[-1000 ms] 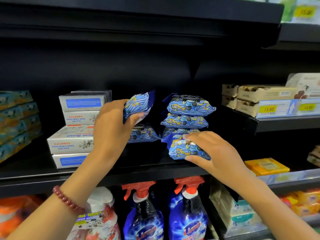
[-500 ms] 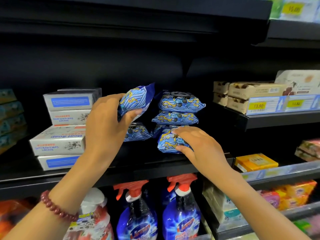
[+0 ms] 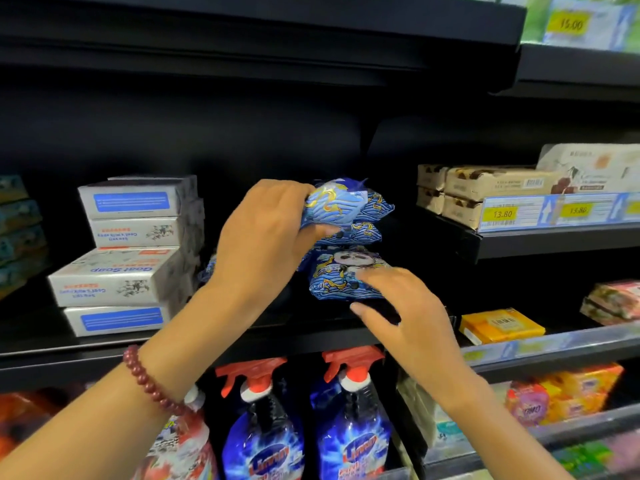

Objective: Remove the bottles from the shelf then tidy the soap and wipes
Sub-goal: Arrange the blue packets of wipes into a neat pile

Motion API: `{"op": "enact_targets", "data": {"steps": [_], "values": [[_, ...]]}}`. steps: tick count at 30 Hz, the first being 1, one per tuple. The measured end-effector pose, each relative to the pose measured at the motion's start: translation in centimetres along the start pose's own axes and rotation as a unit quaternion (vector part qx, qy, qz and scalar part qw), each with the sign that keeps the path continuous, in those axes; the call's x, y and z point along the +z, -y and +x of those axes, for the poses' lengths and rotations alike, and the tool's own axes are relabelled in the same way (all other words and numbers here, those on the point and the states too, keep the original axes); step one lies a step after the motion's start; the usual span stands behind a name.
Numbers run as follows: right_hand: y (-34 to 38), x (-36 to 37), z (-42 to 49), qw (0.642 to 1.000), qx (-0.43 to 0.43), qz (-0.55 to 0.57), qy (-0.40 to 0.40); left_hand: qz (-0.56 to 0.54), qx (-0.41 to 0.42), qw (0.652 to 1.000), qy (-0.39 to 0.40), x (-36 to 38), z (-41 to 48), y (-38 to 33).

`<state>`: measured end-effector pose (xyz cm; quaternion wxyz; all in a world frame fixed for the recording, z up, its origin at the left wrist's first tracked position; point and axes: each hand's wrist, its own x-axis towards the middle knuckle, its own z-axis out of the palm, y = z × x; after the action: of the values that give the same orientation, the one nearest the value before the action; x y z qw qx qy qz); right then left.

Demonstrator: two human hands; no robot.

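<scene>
Blue pack (image 3: pixel 334 206) pinched by left fingers (image 3: pixel 294 191), right fingers (image 3: pixel 379 276) spread, near Goat Soap boxes (image 3: pixel 117 279).

views: one, head-worn, wide-angle
facing: forward and slightly down, square-on to the black shelf (image 3: pixel 294 341)
nearness: close; both forearms enter from the bottom edge
centre: left hand (image 3: pixel 263 244) and right hand (image 3: pixel 412 317)
edges: neighbouring shelves visible above, below and right

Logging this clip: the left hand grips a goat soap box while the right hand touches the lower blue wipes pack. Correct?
No. In the head view the left hand grips the top wipes pack, not a soap box; the right hand touches the lower wipes pack.
</scene>
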<state>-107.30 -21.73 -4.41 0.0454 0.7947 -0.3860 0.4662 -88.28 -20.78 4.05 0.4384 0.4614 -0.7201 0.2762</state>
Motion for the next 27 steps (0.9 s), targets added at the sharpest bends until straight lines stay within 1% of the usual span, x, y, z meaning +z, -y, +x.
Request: {"op": "enact_targets", "data": {"steps": [1,4,6,9,12,14,16,18,22,25,27], "values": [[0.2,0.1,-1.0,1.000,-0.003,-0.005,-0.003,0.009,0.014,1.000,0.007,0.4,0.2,-0.6],[0.1,0.8,-2.8,0.999,0.007,-0.037,0.026,0.038,0.057,0.997,0.017,2.3,0.5,-2.1],[0.0,1.1,-2.9,0.999,0.019,-0.041,0.027,0.066,0.074,0.994,0.042,3.8,0.8,-2.7],[0.0,1.2,-3.0,0.999,0.022,-0.037,0.015,0.100,0.075,0.987,0.099,5.7,0.9,-3.3],[0.0,1.2,-3.1,0.999,0.018,-0.039,0.011,0.113,0.062,0.985,0.115,6.7,0.7,-3.4],[0.0,1.2,-3.1,0.999,0.018,-0.036,0.012,0.078,0.048,0.987,0.131,6.3,0.7,-3.6],[0.0,1.2,-3.1,0.999,0.020,-0.036,0.012,0.016,0.018,0.989,0.144,5.8,0.5,-2.9],[0.0,1.3,-3.1,0.999,0.019,-0.037,0.008,-0.035,0.004,0.990,0.134,4.8,0.0,-2.5],[-0.2,1.6,-3.3,0.999,0.022,-0.045,-0.001,-0.045,0.031,0.996,0.066,4.5,-1.6,-0.8],[-0.2,1.7,-3.3,0.999,0.022,-0.046,-0.001,-0.069,0.008,0.996,0.064,5.0,-1.7,-0.7],[-0.2,1.6,-3.4,0.999,0.018,-0.049,-0.004,-0.082,0.008,0.994,0.072,5.1,-1.5,-0.8]]}}
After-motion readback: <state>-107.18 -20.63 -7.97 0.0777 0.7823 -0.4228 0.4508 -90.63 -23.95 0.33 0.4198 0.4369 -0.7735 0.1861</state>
